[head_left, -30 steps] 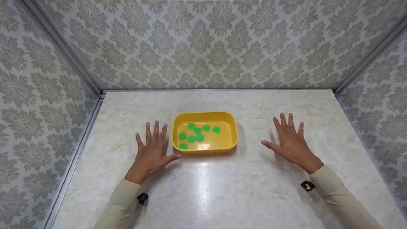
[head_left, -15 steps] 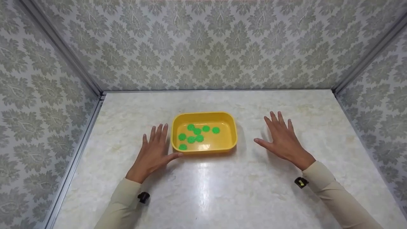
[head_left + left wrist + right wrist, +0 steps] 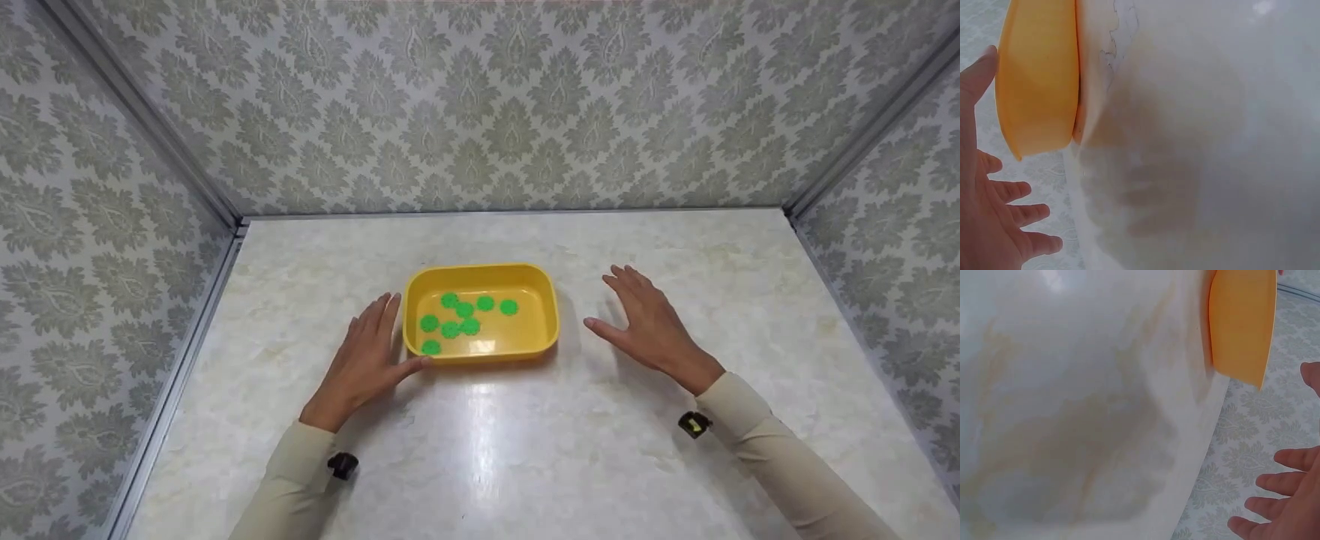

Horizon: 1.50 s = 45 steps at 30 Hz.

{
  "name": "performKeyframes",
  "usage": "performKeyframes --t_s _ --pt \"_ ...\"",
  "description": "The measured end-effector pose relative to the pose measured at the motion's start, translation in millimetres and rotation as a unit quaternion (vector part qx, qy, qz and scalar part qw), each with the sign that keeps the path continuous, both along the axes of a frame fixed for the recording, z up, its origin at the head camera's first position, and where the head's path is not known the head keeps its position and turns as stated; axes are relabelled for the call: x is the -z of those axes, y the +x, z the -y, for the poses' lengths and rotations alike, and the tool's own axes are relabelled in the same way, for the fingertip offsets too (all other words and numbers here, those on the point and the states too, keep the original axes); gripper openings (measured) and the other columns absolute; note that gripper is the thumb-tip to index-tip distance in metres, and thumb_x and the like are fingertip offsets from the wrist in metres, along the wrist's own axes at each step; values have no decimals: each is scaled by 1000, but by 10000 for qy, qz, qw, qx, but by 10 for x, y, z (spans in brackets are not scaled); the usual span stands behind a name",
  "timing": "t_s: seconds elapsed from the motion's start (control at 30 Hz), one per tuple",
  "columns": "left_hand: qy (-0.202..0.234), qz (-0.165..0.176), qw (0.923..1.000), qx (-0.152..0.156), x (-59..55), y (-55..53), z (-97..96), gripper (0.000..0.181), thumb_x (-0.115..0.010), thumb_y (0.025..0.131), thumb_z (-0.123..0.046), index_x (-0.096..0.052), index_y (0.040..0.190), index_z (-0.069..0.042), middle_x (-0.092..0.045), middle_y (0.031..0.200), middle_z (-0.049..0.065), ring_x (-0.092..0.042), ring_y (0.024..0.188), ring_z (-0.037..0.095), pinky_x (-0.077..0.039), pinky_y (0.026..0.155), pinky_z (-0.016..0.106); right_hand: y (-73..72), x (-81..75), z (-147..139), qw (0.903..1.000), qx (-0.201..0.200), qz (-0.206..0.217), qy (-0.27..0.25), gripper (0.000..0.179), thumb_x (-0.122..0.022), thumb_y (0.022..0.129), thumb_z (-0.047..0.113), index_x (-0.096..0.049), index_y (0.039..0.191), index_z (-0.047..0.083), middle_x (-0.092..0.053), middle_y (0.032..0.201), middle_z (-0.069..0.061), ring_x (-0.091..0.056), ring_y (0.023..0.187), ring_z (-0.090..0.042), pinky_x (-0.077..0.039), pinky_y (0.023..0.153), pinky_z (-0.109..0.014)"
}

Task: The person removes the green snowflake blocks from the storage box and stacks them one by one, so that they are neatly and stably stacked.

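Observation:
A yellow rectangular tub [image 3: 536, 322] with rounded corners stands on the table, several small green scalloped discs [image 3: 509, 307] lying flat on its floor, mostly toward the left. My left hand [image 3: 358, 367] is at the tub's left end, fingers extended along that side and thumb tip right at the near left corner of the rim. The left wrist view has the thumb [image 3: 979, 73] beside the tub's outer wall [image 3: 1039, 79]. To the right of the tub, apart from it, my right hand [image 3: 651, 330] hovers with fingers extended and thumb pointing at it. Neither hand holds anything.
The pale marbled table [image 3: 480, 435] stretches around the tub. Patterned wall panels [image 3: 510, 105] close it in at the back and on both sides, with a metal rail [image 3: 172, 405] along the left edge. Each sleeved wrist carries a small black camera [image 3: 694, 424].
My right hand has moved left toward the tub, its fingers drawing together. My left hand has edged in closer, its fingers also less spread. The tub and discs stay essentially where they were.

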<state>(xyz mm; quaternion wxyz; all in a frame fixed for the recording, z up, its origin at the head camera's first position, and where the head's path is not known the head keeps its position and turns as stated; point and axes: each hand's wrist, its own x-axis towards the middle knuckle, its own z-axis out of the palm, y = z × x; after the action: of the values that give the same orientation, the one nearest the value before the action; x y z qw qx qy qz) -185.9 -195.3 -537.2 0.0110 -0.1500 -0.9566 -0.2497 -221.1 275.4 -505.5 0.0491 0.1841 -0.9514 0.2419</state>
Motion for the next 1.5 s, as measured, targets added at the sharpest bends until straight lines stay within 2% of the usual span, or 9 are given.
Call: performKeyframes --t_s 0.17,0.33,0.47,0.7,0.87,1.03,1.33,1.5 --pt "230 12 9997 -26 11 5 -29 120 -72 95 -73 -14 178 -8 -17 182 19 -18 167 42 -18 132 64 -10 -1 83 9994 -185 -225 -202 80 -78 102 51 -53 160 2 -45 169 -22 -37 158 -43 -32 122 -71" --pt "535 3 9985 -60 45 7 -52 119 -75 94 -71 -16 178 -9 -15 183 17 -20 167 41 -29 128 65 -38 -17 195 9981 -330 -369 -353 76 -80 101 46 -57 156 0 -51 164 -23 -43 154 -43 -36 122 -68" --pt "843 145 9963 -120 70 4 -89 118 -77 95 -67 -14 178 -12 -12 184 15 -21 166 39 -34 125 67 -76 -18 289 9969 -442 -458 -458 72 -80 101 45 -60 154 -1 -54 161 -21 -45 151 -41 -39 122 -64" --pt "1351 354 9898 -280 122 0 -162 115 -81 96 -57 -13 179 -17 -9 185 9 -18 168 36 -29 127 67 -114 -29 432 9958 -591 -501 -485 68 -81 102 45 -62 151 2 -57 157 -19 -48 149 -37 -43 121 -58" --pt "1788 387 9828 -271 176 -24 -222 115 -86 95 -48 -14 179 -17 -10 185 10 -15 169 35 -23 130 66 -135 -34 510 9965 -571 -339 -511 68 -80 102 45 -62 152 3 -57 156 -16 -48 148 -35 -44 120 -57" --pt "2104 446 9762 -279 246 -56 -286 118 -87 95 -42 -9 179 -15 -9 185 10 -16 169 35 -19 131 64 -170 -21 586 9941 -750 -313 -717 65 -82 101 41 -63 149 0 -58 154 -16 -50 145 -35 -46 119 -56" --pt "2770 339 9599 -282 286 -77 -373 122 -91 92 -36 -8 178 -8 -14 183 16 -21 167 36 -21 132 59 -242 30 745 9909 -1032 -46 -861 65 -83 102 37 -62 149 -2 -59 151 -18 -51 142 -36 -46 117 -54" --pt "3100 232 9503 -173 333 -99 -417 121 -92 91 -34 -10 177 -6 -19 181 18 -27 164 37 -23 131 58 -302 52 817 9895 -1193 -107 -813 61 -83 101 34 -65 145 -4 -61 147 -19 -52 139 -38 -47 116 -55"
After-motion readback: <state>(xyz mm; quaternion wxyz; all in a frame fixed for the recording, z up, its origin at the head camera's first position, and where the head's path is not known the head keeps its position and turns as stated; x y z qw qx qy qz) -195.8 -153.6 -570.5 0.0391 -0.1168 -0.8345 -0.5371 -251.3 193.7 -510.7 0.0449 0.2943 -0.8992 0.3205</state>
